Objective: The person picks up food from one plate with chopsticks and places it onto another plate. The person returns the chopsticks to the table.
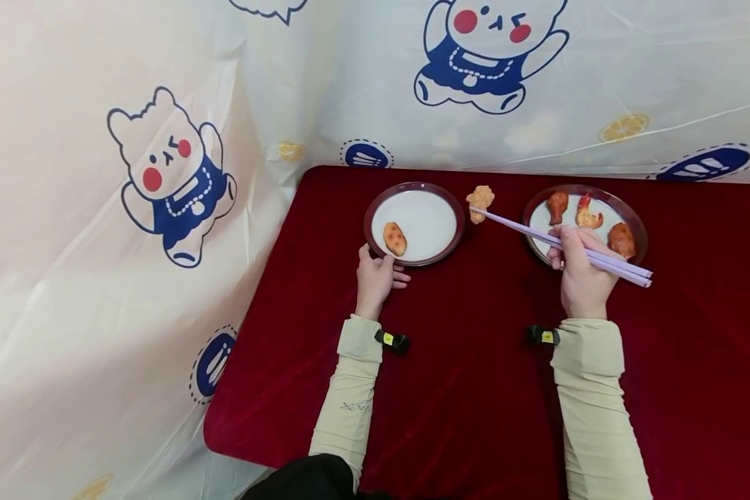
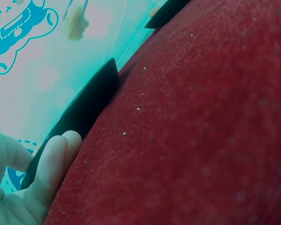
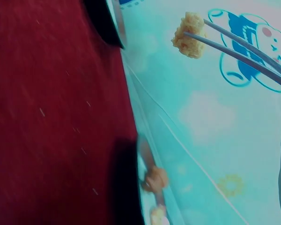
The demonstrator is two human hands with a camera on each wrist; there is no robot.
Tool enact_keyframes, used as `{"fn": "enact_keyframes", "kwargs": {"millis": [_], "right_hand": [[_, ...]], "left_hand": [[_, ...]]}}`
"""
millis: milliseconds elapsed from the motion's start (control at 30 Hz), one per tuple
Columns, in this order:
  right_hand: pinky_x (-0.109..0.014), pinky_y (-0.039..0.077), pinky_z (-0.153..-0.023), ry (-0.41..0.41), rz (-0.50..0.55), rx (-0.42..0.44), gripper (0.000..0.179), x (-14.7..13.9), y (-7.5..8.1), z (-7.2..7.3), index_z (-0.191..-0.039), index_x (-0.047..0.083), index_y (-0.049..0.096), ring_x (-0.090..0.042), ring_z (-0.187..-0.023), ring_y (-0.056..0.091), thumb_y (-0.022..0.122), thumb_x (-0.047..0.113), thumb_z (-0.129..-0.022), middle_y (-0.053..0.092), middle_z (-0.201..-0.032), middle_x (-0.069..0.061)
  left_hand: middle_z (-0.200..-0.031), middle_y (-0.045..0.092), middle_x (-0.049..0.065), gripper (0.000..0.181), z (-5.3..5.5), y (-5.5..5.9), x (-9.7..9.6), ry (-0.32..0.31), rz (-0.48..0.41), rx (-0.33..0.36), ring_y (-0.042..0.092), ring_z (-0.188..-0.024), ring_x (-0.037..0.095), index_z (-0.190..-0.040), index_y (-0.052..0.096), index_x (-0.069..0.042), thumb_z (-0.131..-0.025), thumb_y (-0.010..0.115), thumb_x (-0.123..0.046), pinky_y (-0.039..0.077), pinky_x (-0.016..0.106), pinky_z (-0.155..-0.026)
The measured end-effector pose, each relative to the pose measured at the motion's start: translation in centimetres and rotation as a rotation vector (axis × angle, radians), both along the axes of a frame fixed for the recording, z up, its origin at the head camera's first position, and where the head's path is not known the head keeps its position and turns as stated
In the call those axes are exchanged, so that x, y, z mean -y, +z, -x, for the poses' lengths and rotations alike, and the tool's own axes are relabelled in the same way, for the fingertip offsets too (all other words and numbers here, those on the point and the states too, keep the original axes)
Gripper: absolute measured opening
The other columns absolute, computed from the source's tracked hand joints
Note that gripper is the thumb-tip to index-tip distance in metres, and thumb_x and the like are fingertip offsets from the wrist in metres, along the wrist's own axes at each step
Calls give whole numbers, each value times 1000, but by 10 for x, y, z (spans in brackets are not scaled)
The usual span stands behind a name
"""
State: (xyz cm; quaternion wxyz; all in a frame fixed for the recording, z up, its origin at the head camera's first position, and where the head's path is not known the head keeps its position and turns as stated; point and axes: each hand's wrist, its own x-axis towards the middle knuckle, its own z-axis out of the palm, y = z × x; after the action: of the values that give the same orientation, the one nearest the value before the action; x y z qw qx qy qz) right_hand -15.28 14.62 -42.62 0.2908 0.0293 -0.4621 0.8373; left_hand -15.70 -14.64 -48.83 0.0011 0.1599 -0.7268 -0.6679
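My right hand (image 1: 584,271) grips a pair of lilac chopsticks (image 1: 606,262). Between their tips hangs a bumpy golden piece of fried chicken (image 1: 480,200), raised above the table in the right wrist view. It lies between two brown-rimmed plates in the head view. My left hand (image 1: 375,278) pinches the near rim of the left plate (image 1: 431,215), thumb and fingers on either side of the edge. On that plate lies a flat oval piece of food (image 1: 394,239) with brown spots. The right plate (image 1: 639,226), partly behind my right hand, bears other food.
On the right plate are a drumstick (image 1: 557,206), a shrimp (image 1: 589,214) and a browned chicken piece (image 1: 621,240). A dark red cloth (image 1: 462,389) covers the table. Behind and to the left hangs a pale printed curtain (image 1: 325,76).
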Motion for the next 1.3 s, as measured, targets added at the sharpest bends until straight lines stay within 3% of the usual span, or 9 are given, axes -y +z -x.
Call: {"fn": "enact_keyframes", "kwargs": {"millis": [167,333,633,767,1100,1300], "right_hand": [[-17,41,-36,-40,98,-28,11,-20,6,-4,-81,-21,68,-15,-44,55,65,-11,-83,68,-71,-19],[-18,43,-35,-106,164,-46,16,-40,11,-11,-81,-27,63,-19,-43,54,70,-12,-79,67,-72,-24],[-19,46,-36,-207,178,-8,23,-75,17,-23,-85,-29,61,-20,-41,51,71,-10,-78,65,-71,-25],[-19,47,-37,-260,169,0,28,-84,18,-28,-87,-31,60,-20,-40,50,73,-8,-78,66,-70,-25],[-19,42,-34,-296,207,15,23,-100,13,-31,-84,-29,62,-20,-40,50,73,-9,-77,66,-69,-25],[-18,45,-37,-327,152,16,34,-108,8,-34,-88,-30,60,-19,-41,50,78,-3,-75,67,-73,-25]], "left_hand": [[-96,71,23,67,3,-4,2,-13,-3,26,73,-66,27,-155,9,-13,-100,47,-16,63,36,-60],[-99,70,25,68,4,-6,2,-27,-5,19,73,-73,35,-155,7,-13,-101,46,-18,63,37,-62],[-92,71,19,68,0,-5,-2,11,17,-2,71,-60,20,-155,11,-14,-98,48,-18,63,35,-58],[-90,71,19,68,1,-6,-2,15,25,-16,71,-59,20,-154,12,-12,-97,48,-18,63,36,-57],[-89,71,17,69,2,-5,-2,15,13,-19,71,-60,21,-154,11,-13,-96,47,-17,63,37,-59],[-89,71,17,69,3,-7,-3,26,20,-6,71,-60,20,-155,11,-13,-96,48,-18,63,36,-59]]}}
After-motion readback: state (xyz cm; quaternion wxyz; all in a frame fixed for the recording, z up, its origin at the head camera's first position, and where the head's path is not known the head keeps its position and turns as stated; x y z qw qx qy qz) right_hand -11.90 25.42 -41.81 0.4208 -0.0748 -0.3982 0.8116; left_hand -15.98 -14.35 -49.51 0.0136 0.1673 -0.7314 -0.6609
